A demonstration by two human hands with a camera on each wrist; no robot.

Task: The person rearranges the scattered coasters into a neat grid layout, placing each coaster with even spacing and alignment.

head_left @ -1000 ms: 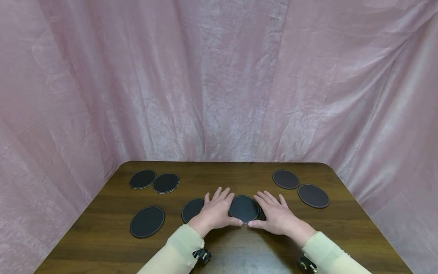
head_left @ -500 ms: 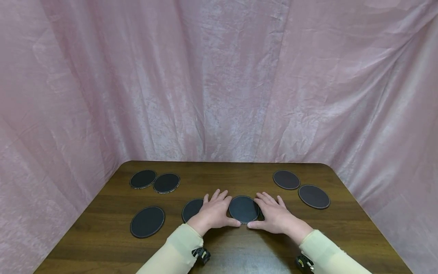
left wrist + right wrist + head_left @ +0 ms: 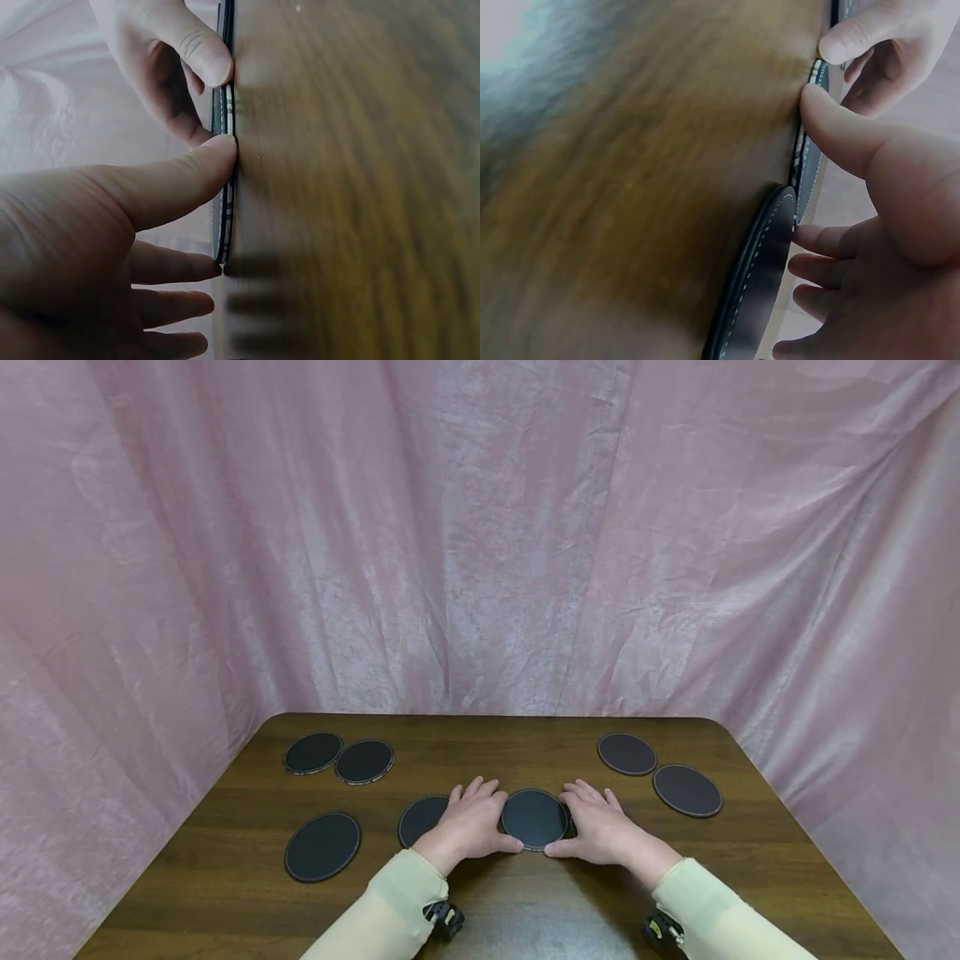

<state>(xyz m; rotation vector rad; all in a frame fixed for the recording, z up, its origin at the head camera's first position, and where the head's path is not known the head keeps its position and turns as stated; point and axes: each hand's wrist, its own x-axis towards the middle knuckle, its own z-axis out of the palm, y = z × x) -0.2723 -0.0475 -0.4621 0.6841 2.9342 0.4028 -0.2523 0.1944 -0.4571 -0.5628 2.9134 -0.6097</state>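
Note:
A round black coaster (image 3: 535, 819) with a stitched rim lies on the table between both hands. In the left wrist view the edge of this coaster (image 3: 228, 195) shows light and dark layers. My left hand (image 3: 472, 827) holds its left side, thumb on the near edge and index finger at the rim, other fingers spread. My right hand (image 3: 598, 829) holds the right side the same way, its thumb close to the left thumb. Another coaster (image 3: 422, 820) is partly covered by the left hand. In the right wrist view, one more coaster (image 3: 761, 277) lies beside the right hand, mostly hidden from the head.
On the brown wooden table (image 3: 480, 752), two coasters lie at the back left, including one coaster (image 3: 364, 762), and a single coaster (image 3: 322, 847) lies nearer on the left. Two more, including a coaster (image 3: 687, 790), lie at the back right. A pink curtain (image 3: 480, 543) hangs behind.
The thumbs have drawn slightly apart along the near edge, and the right hand has shifted a little. The middle coaster and the others stay where they were.

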